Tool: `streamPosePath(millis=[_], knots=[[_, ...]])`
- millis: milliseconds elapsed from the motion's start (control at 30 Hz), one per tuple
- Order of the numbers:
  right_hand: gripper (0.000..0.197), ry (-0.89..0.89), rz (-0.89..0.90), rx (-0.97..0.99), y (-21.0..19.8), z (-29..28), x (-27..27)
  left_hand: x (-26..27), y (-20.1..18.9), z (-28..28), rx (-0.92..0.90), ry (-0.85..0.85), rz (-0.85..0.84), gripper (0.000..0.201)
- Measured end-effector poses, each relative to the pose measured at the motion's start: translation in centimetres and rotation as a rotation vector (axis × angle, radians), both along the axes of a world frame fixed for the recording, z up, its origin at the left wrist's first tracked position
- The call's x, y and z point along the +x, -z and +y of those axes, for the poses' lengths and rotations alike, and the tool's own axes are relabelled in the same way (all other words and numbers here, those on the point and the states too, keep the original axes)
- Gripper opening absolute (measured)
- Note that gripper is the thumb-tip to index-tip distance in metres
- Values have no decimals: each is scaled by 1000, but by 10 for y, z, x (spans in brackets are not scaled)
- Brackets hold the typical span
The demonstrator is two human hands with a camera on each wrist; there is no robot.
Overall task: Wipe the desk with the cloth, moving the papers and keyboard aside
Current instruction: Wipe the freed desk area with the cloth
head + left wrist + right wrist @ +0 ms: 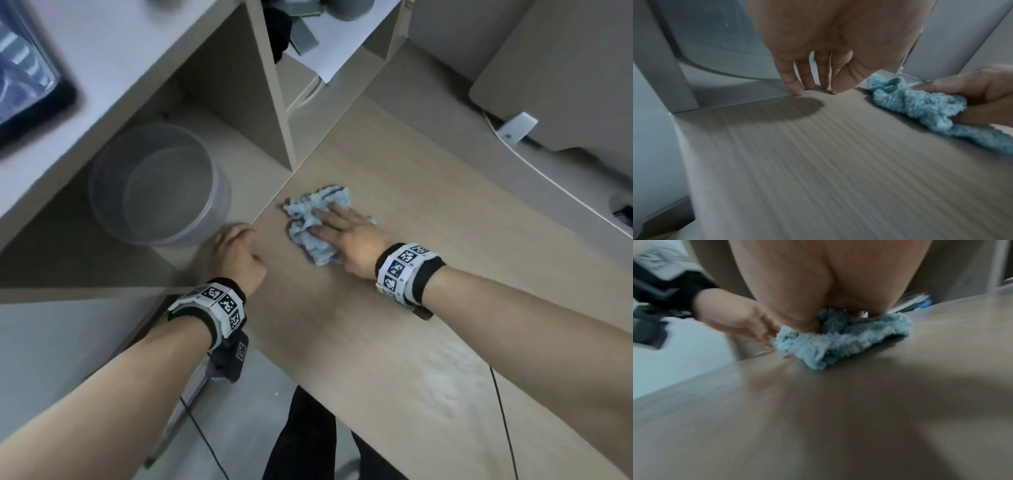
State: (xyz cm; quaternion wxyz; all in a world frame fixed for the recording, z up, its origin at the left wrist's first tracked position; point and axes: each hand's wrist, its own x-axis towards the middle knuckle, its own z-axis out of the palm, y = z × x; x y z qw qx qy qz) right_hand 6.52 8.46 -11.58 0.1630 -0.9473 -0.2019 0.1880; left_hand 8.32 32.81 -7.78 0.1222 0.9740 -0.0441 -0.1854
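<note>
A crumpled light blue cloth (310, 212) (920, 105) (838, 340) lies on the light wood desk (411, 308) close to its left edge. My right hand (337, 222) (972, 97) (818, 288) lies flat on the cloth with straight fingers and presses it down. My left hand (236, 240) (813, 87) (748, 321) holds nothing; its fingertips point down and touch the desk's left edge beside the cloth. White papers (329, 44) lie on a shelf at the back. No keyboard is in view.
A translucent round bin (157, 185) stands on the floor under the neighbouring desk, left of the edge. A monitor's back (548, 68) and its stand (517, 126) are at the far right, with a white cable along the desk. Shelf dividers rise behind the cloth.
</note>
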Motion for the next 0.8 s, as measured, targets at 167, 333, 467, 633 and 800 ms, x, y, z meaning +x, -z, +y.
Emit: streamPosePath(millis=[167,333,467,633,800], knots=[[73,411,-34,-106,1,-31,61,-3,2,4,-21,4,15,51],[74,107,38,-197,-9,58,17,-8,2,7,-54,4,50,51],[73,-10,60,-70,-25,76,-43,-12,-8,12,-127,-55,96,47],[70,251,153,146,-50,81,-45,-27,-27,33,-155,-181,118,44],[72,330,105,165,-60,115,-30,-45,-44,59,-205,-231,98,45]])
